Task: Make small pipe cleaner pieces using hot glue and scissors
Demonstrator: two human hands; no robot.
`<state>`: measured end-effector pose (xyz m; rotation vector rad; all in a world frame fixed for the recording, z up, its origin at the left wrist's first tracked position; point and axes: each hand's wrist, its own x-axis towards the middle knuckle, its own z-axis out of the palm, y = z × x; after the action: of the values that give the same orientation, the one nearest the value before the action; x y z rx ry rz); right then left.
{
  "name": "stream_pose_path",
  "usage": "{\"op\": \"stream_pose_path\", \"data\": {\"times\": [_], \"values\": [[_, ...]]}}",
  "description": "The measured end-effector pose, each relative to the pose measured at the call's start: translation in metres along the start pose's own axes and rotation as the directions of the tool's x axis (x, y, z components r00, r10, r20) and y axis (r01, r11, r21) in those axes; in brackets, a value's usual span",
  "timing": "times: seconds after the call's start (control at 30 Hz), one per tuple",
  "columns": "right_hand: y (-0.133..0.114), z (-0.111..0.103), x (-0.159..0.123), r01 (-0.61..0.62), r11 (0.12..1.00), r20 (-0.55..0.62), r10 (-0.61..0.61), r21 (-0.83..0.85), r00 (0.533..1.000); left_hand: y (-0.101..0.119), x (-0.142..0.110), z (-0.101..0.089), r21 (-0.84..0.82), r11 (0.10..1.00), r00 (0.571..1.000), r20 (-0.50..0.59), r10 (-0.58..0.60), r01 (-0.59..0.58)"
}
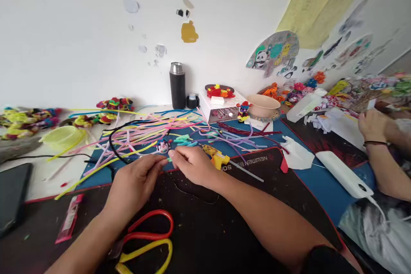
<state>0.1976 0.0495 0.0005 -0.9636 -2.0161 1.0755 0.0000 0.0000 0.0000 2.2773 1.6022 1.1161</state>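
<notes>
My left hand [135, 182] and my right hand [192, 165] meet over the front of the desk, fingertips almost touching. Between them shows a small light-green piece [169, 159], pinched by both; most of it is hidden, so its kind is unclear. Just behind my fingers sits a small doll-like head [162, 146] in dark blue, white and pink. Short teal and green pieces [183, 139] lie beyond it. A yellow glue gun [218, 157] rests by my right wrist, with a clear glue stick [247, 171] beside it. Scissors [170, 227] with red and yellow handles lie below my left hand.
Pipe cleaners [141, 130] in many colours spread across the back. A black flask [177, 87], a white box [221, 102] and a beige bowl [263, 106] stand along the wall. At left is a phone [14, 197]. A co-worker's hands [374, 126] are at right, near a white device [343, 173].
</notes>
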Motion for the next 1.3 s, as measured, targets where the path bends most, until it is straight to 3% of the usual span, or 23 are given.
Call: {"op": "stream_pose_path", "data": {"times": [0.17, 0.4, 0.53, 0.93, 1.3], "values": [[-0.004, 0.0, -0.003, 0.067, 0.993, -0.031, -0.07, -0.098, 0.997, 0.004, -0.001, -0.003, -0.05, 0.994, 0.996, 0.002, -0.094, 0.094], [0.002, 0.003, -0.001, -0.05, 0.997, 0.031, 0.048, 0.063, 0.998, 0.006, -0.002, 0.002, -0.088, 0.98, 0.984, 0.011, -0.179, 0.179], [0.004, 0.003, 0.0, -0.066, 0.996, 0.025, 0.065, 0.056, 0.998, -0.002, -0.004, 0.008, -0.066, 0.982, 0.984, -0.011, -0.18, 0.179], [-0.004, -0.002, 0.002, 0.018, 1.0, -0.058, -0.017, 0.019, 0.998, -0.006, -0.007, 0.01, 0.061, 0.998, 0.995, -0.098, 0.001, 0.005], [-0.019, -0.005, -0.003, 0.027, 0.997, -0.073, -0.032, -0.069, 0.997, 0.001, -0.011, 0.003, -0.006, 0.997, 0.994, -0.079, 0.076, -0.077]]}}
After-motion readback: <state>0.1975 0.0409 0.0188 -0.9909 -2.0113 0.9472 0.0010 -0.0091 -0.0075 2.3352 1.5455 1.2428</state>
